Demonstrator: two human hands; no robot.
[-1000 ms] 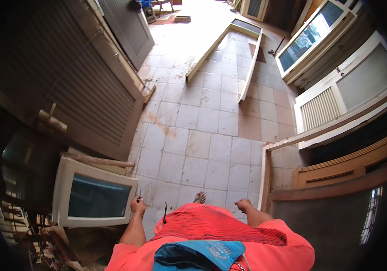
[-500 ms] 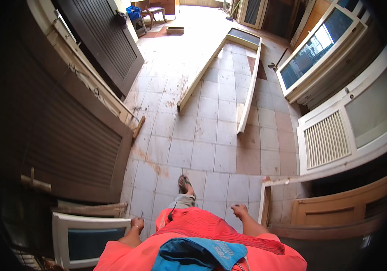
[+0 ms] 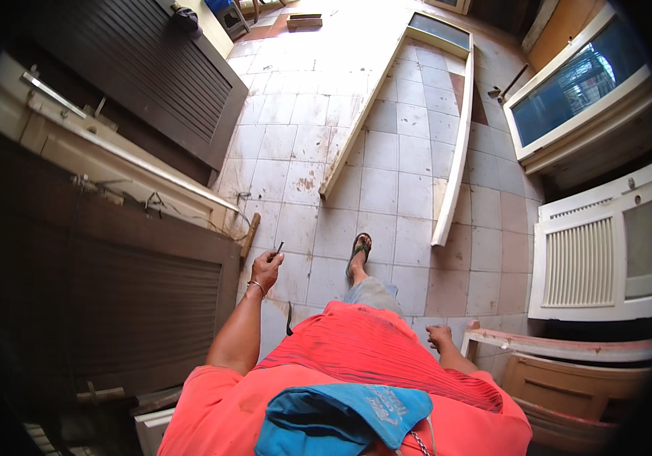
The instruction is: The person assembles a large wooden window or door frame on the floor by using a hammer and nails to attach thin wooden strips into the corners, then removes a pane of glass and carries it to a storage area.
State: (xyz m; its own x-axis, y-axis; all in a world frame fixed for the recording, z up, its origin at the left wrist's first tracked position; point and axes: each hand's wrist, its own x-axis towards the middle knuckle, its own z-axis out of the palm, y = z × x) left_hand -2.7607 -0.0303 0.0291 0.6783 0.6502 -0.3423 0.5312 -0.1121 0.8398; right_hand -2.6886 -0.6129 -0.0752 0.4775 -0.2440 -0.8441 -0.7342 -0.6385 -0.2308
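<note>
My left hand (image 3: 266, 267) is out ahead on the left, closed around a short, thin dark stick (image 3: 280, 247) whose tip pokes up past the fingers. What kind of stick it is I cannot make out. A bracelet circles that wrist. On the right, my right hand (image 3: 440, 337) hangs low with its fingers curled in, and nothing shows in it. Just beyond it is the end of a pale, worn wooden frame (image 3: 561, 347). On the tiles ahead lies a long white door frame (image 3: 459, 152), its two legs pointing toward me.
Dark louvred doors (image 3: 151, 83) lean along the left, with a pale wooden strip (image 3: 128, 171) between them. At right are a glazed window panel (image 3: 580, 87), a white louvred door (image 3: 592, 251) and a brown panel (image 3: 569, 384). A small wooden box (image 3: 304, 22) sits far ahead.
My left hand has swung forward and up from beside the white-framed panel. I have stepped forward, so the door frame looks nearer. My right hand has shifted slightly to the right.
</note>
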